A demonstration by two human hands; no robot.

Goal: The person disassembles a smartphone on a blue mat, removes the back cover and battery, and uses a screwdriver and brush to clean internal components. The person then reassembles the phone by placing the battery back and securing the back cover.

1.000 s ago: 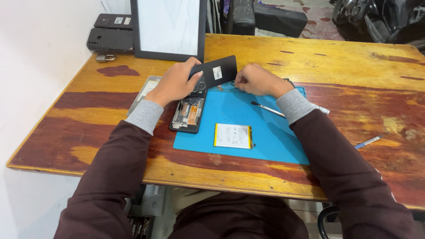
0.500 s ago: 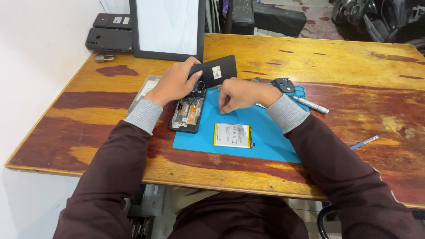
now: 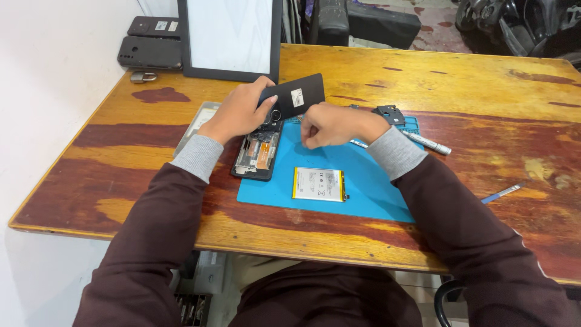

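An opened black phone body lies at the left edge of a blue work mat, its insides showing. My left hand rests over the phone's top end and holds the black back cover tilted up. My right hand hovers over the mat just right of the phone, fingers pinched together; whether something small is between them I cannot tell. A flat white-and-yellow battery lies on the mat in front of my right hand.
A wooden table holds a white-screened tablet at the back, two dark phones at the far left, a small black part and a silver pen tool behind my right wrist, and a thin blue tool to the right.
My right hand has moved left across the mat, from near the mat's far right toward the phone. The small black part and pen tool behind it are now uncovered. The left hand stayed put.
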